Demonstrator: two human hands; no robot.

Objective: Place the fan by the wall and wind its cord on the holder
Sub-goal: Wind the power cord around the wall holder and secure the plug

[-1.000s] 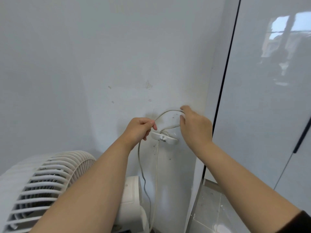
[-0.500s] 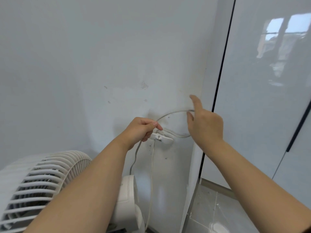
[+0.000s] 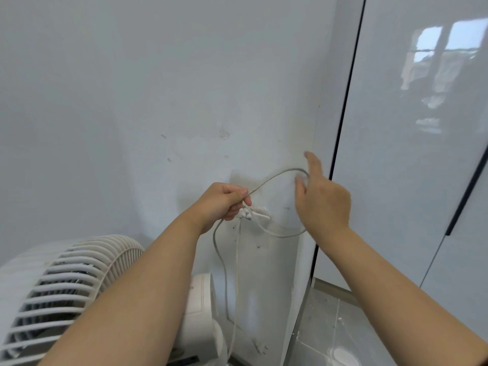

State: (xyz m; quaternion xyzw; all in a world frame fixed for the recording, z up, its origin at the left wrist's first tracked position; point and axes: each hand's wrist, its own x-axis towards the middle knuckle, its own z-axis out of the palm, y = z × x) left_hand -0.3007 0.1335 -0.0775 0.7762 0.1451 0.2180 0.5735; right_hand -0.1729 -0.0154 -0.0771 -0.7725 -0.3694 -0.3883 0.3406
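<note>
A white fan (image 3: 66,286) with a ribbed grille stands at the lower left, close to the white wall (image 3: 158,88). Its grey-white cord (image 3: 274,176) arcs from my left hand (image 3: 221,200) up and right to my right hand (image 3: 320,199), then loops back down to the small white holder (image 3: 254,213) on the wall. My left hand pinches the cord just above the holder. My right hand carries the loop over its extended fingers, index finger pointing up. Two strands of cord hang from the holder toward the floor.
A glossy white cabinet door (image 3: 422,154) with a dark edge and a dark handle (image 3: 464,196) stands right of the wall corner. Grey floor tiles (image 3: 338,326) show at the bottom right. A plug (image 3: 260,347) hangs low by the wall.
My right hand has drawn the loop of cord wider, up and to the right. My left hand stays pinching the cord by the holder.
</note>
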